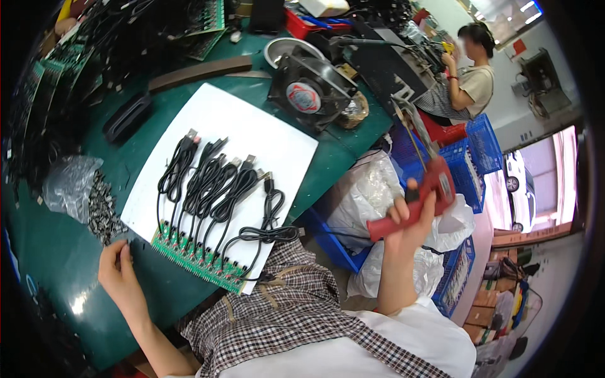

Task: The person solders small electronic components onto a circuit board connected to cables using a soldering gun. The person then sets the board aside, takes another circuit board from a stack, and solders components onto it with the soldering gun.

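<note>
My right hand [406, 236] is wrapped round the handle of a red soldering gun [439, 184], raised at the right with its metal tip pointing up and away. My left hand [123, 280] rests on the table at the edge of a pile of small metal parts [103, 211]. Its thumb and fingertips come together there, and whatever they pinch is too small to name. Between my hands lies a strip of green circuit boards [198, 261] on a white sheet [217, 113]. Several bundled black USB cables [211, 186] run from the strip across the sheet.
A black fan [309, 88] stands by a metal bowl [290, 47]. Tangled cables and boards [126, 38] crowd the far left. A plastic bag [70, 183] lies beside the metal pile. Blue crates [482, 145] and white bags [368, 189] fill the right; a person [472, 88] works beyond.
</note>
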The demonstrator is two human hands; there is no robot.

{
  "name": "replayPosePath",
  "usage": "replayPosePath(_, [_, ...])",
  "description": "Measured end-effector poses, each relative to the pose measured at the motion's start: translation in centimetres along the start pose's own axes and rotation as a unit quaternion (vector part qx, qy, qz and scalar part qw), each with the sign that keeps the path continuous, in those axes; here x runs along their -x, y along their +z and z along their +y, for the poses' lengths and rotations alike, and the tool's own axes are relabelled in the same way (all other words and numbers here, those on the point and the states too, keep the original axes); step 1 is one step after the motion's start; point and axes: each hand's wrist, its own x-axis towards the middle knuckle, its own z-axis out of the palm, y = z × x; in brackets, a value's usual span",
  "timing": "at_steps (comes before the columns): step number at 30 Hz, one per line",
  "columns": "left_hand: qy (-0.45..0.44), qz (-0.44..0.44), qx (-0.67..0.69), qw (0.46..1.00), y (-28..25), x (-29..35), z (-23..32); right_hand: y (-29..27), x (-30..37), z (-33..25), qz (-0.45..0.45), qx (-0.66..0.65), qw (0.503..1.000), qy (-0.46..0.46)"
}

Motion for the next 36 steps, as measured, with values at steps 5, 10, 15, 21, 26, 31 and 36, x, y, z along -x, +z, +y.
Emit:
replayPosePath(5, [-0.039, -0.059, 0.110, 0.991, 0.1, 0.9, -0.2, -6.0, -7.3, 2.7, 0.111, -0.225, 0.946, 0.203])
replayPosePath(10, [-0.137, -0.066, 0.222, 0.963, -0.3, 2.9, 1.0, -5.7, -7.0, 3.0, 0.018, -0.218, 0.958, 0.187])
replayPosePath(15, [-0.144, -0.101, 0.228, 0.958, -0.2, 2.9, 1.8, -5.9, -3.8, -0.2, 0.001, -0.103, 0.985, 0.137])
replayPosePath(21, [-0.184, -0.142, 0.371, 0.899, 0.5, 4.7, 2.7, -4.3, 0.6, -0.5, -0.043, -0.034, 0.995, 0.080])
replayPosePath(26, [-0.232, -0.125, 0.418, 0.870, 0.9, 7.7, 5.1, -1.7, 5.1, 0.7, -0.098, 0.077, 0.991, 0.052])
replayPosePath(31, [-0.209, -0.179, 0.463, 0.842, 2.0, 9.7, 5.0, 0.7, 10.0, 1.7, -0.162, 0.274, 0.943, 0.101])
replayPosePath(36, [-0.110, -0.201, 0.405, 0.885, 2.4, 9.6, 5.5, 0.2, 12.0, 1.0, -0.210, 0.322, 0.896, 0.222])
